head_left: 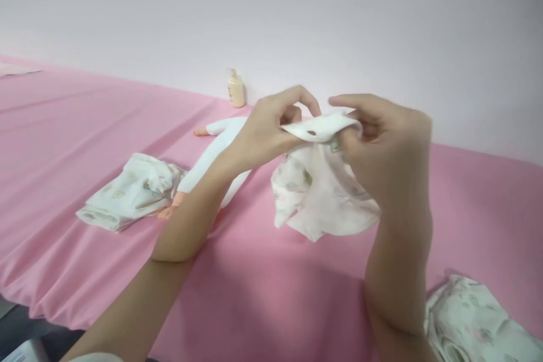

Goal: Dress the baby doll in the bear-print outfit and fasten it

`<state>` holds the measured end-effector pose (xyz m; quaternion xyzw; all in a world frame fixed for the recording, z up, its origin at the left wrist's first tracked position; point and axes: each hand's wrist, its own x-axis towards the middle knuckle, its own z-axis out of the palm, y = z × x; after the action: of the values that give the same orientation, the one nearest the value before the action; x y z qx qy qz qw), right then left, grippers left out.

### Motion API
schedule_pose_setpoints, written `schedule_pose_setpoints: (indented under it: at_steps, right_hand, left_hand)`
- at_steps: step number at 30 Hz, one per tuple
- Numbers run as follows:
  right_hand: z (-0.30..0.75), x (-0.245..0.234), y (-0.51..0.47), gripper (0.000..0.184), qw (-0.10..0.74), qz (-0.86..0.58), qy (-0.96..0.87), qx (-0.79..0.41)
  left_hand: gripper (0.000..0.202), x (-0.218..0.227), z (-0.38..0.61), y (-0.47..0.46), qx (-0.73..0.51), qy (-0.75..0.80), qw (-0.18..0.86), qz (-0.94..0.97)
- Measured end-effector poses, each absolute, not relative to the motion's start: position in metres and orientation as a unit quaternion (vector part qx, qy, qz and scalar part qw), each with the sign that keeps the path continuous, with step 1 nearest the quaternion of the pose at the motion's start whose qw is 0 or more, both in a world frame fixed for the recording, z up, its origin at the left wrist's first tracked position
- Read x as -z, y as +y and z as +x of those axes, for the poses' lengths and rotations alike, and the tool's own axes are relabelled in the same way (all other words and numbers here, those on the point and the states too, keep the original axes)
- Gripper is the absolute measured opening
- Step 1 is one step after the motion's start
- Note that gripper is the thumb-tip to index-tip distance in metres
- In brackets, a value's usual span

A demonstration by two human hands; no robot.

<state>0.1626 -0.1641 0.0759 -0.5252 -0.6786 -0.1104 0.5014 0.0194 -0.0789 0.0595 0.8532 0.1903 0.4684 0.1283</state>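
Observation:
Both my hands are raised above a pink-covered table [85, 124], pinching the top edge of a small white printed baby garment [322, 198] that hangs down between them. My left hand [271, 130] grips the left end of the white edge with thumb and fingers closed. My right hand [382, 147] pinches the right end of the same edge. Behind my left forearm lies a doll in a white bodysuit [216, 153], on its back on the cloth.
A folded printed garment [131, 192] lies left of the doll. Another crumpled printed cloth [475, 322] sits at the lower right. A small cream pump bottle [236, 89] stands by the pale wall. The table's front edge drops off at lower left.

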Motion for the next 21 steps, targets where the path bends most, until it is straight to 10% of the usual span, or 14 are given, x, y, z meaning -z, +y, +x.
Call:
schedule_pose_setpoints:
  at_steps: [21]
  right_hand:
    - [0.144,-0.078,-0.182,0.010,0.478,-0.523,-0.695,0.119]
  left_hand:
    - [0.025,-0.056,0.027,-0.095,-0.568,0.183,0.162,0.786]
